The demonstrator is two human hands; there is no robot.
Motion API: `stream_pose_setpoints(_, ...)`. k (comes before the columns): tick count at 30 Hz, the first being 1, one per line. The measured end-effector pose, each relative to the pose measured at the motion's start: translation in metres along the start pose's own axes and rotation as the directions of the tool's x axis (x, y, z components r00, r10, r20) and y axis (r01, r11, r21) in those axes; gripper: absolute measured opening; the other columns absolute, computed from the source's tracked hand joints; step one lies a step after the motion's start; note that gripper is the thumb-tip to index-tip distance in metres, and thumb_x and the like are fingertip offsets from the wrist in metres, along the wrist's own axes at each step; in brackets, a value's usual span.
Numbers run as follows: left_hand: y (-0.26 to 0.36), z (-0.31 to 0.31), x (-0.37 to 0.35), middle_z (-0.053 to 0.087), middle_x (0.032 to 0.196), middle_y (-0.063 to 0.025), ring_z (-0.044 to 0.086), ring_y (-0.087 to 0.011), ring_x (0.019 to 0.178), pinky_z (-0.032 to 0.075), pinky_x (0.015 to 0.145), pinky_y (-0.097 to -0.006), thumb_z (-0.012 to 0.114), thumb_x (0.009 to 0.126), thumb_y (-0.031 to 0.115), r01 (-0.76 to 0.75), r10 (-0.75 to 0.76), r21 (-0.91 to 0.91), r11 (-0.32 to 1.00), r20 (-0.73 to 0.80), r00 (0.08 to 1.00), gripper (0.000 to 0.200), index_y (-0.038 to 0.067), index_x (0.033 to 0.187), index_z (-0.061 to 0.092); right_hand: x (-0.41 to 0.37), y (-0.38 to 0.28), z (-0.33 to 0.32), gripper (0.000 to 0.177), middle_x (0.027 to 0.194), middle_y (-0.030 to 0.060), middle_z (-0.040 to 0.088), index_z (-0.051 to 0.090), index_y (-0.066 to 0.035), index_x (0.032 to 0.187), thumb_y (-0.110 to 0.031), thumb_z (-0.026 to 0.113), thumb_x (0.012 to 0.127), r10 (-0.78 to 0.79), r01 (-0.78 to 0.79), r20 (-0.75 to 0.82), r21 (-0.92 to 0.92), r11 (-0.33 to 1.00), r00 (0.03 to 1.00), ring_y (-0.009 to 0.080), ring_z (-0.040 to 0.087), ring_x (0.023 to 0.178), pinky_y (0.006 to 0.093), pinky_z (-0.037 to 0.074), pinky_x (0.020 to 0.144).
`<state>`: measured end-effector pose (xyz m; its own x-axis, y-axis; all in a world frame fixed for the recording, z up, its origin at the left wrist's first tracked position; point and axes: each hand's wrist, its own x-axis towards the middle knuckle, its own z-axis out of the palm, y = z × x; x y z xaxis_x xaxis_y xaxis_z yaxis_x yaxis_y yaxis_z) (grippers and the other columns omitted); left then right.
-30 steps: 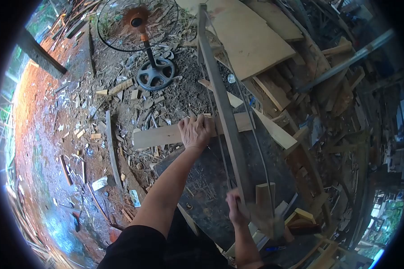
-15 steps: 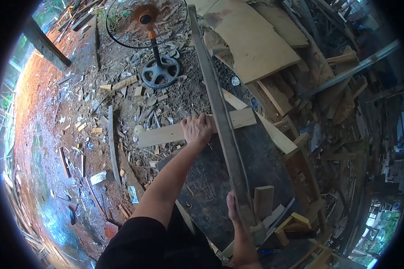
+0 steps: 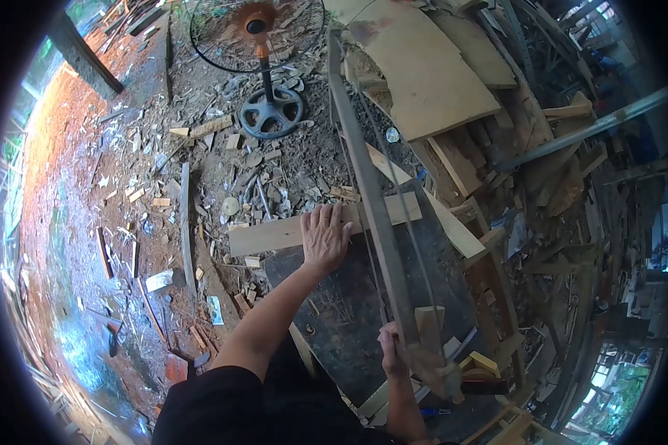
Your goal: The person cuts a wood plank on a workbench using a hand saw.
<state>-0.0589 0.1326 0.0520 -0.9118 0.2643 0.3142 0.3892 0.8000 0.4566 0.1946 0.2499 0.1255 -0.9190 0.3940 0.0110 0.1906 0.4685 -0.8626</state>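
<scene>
A pale wooden plank [image 3: 271, 236] lies across a dark worktop [image 3: 334, 311]. My left hand [image 3: 325, 236] presses down on the plank with its fingers over the top, just left of a wooden frame saw [image 3: 369, 174]. Down by the near end of the saw, my right hand [image 3: 392, 348] is closed around it. The saw's long beam crosses over the plank, with a thin cord or wire [image 3: 404, 222] running along its right side. A thin blade edge shows to its left. Where the blade meets the wood is partly hidden.
A short wood block [image 3: 429, 324] and a yellow-edged wooden piece [image 3: 484, 365] sit near the right hand. Behind stands a fan [image 3: 267, 115]. Large boards [image 3: 438, 81] are stacked at upper right, and offcuts litter the dirt floor.
The saw has moved toward me and tilted, so its blade side shows more. My right hand has gone with it. The left hand stays on the plank, its fingers more extended.
</scene>
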Motion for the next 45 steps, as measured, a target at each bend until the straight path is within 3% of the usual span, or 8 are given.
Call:
stream_pose_setpoints(8, 0.015, -0.003, -0.002, 0.060, 0.112, -0.0129, 0.052, -0.0303, 0.116, 0.033, 0.105, -0.0474, 0.050, 0.098, 0.029, 0.143, -0.143, -0.014, 0.990, 0.011, 0.990, 0.034, 0.005, 0.121, 0.060, 0.001, -0.026, -0.005, 0.007, 0.077, 0.0065, 0.055, 0.049, -0.007, 0.087, -0.006, 0.049, 0.094, 0.054, -0.034, -0.040, 0.399, 0.916, 0.998, 0.0191, 0.055, 0.077, 0.0366, 0.048, 0.077)
stream_pose_setpoints(18, 0.018, 0.004, 0.005, 0.061, 0.102, -0.0144, 0.052, -0.0325, 0.108, 0.031, 0.103, -0.0473, 0.048, 0.098, 0.032, 0.251, -0.251, -0.005, 0.968, 0.009, 0.968, 0.029, 0.008, 0.104, 0.064, -0.016, 0.014, 0.015, 0.012, 0.077, 0.0065, 0.054, 0.050, -0.007, 0.086, -0.011, 0.051, 0.097, -0.083, 0.098, -0.057, 0.388, 0.916, 0.995, 0.0204, 0.055, 0.078, 0.0372, 0.047, 0.079)
stream_pose_setpoints(25, 0.015, 0.025, 0.000, 0.061, 0.100, -0.0140, 0.052, -0.0330, 0.107, 0.031, 0.100, -0.0487, 0.047, 0.096, 0.033, 0.210, -0.203, 0.091, 0.973, -0.086, 0.975, 0.030, 0.010, 0.099, 0.066, -0.038, 0.020, 0.025, 0.020, 0.068, 0.0014, 0.059, 0.065, -0.004, 0.083, -0.020, 0.064, 0.095, -0.008, 0.043, -0.230, 0.146, 0.988, 0.973, 0.0114, 0.054, 0.056, 0.0277, 0.043, 0.054)
stream_pose_setpoints(28, 0.009, 0.030, 0.001, 0.062, 0.098, -0.0154, 0.054, -0.0332, 0.103, 0.032, 0.099, -0.0485, 0.046, 0.096, 0.033, 0.148, -0.144, 0.085, 0.985, -0.054, 0.988, 0.032, 0.008, 0.097, 0.066, -0.026, 0.009, 0.017, 0.017, 0.065, -0.0001, 0.056, 0.062, -0.005, 0.081, -0.017, 0.068, 0.092, 0.258, -0.244, 0.095, 0.722, 0.647, 0.962, 0.0098, 0.051, 0.055, 0.0273, 0.041, 0.052)
stream_pose_setpoints(30, 0.010, 0.034, 0.000, 0.062, 0.096, -0.0160, 0.055, -0.0332, 0.103, 0.032, 0.099, -0.0484, 0.046, 0.096, 0.033, 0.110, -0.106, 0.112, 0.988, -0.044, 0.993, 0.032, 0.008, 0.094, 0.067, -0.021, 0.019, 0.022, 0.018, 0.063, -0.0003, 0.053, 0.060, -0.005, 0.079, -0.014, 0.071, 0.090, -0.073, 0.123, -0.145, 0.369, 0.921, 0.987, 0.0084, 0.050, 0.056, 0.0271, 0.040, 0.051)
stream_pose_setpoints(40, 0.024, 0.019, 0.008, 0.067, 0.092, -0.0118, 0.058, -0.0303, 0.100, 0.034, 0.096, -0.0469, 0.050, 0.096, 0.034, 0.215, -0.206, 0.106, 0.971, -0.085, 0.975, 0.030, 0.012, 0.088, 0.069, -0.069, 0.058, 0.018, 0.018, 0.068, 0.0068, 0.057, 0.061, -0.003, 0.082, -0.015, 0.065, 0.094, 0.283, -0.260, 0.077, 0.671, 0.694, 0.956, 0.0133, 0.057, 0.056, 0.0281, 0.042, 0.051)
stream_pose_setpoints(42, 0.023, 0.020, 0.007, 0.067, 0.093, -0.0119, 0.057, -0.0307, 0.107, 0.033, 0.095, -0.0468, 0.048, 0.098, 0.035, 0.206, -0.201, 0.092, 0.974, -0.060, 0.978, 0.033, 0.012, 0.092, 0.070, -0.065, 0.064, 0.025, 0.028, 0.072, 0.0097, 0.062, 0.063, -0.004, 0.082, -0.026, 0.063, 0.098, -0.055, 0.107, -0.162, 0.329, 0.938, 0.985, 0.0181, 0.061, 0.058, 0.0310, 0.045, 0.053)
stream_pose_setpoints(45, 0.026, 0.014, 0.009, 0.068, 0.094, -0.0121, 0.056, -0.0309, 0.109, 0.033, 0.097, -0.0470, 0.047, 0.098, 0.036, 0.224, -0.225, 0.088, 0.971, -0.001, 0.974, 0.033, 0.012, 0.093, 0.070, -0.020, 0.061, 0.038, 0.024, 0.076, 0.0019, 0.056, 0.058, -0.005, 0.085, -0.024, 0.060, 0.100, 0.023, -0.005, -0.069, 0.254, 0.967, 0.997, 0.0112, 0.054, 0.068, 0.0275, 0.044, 0.062)
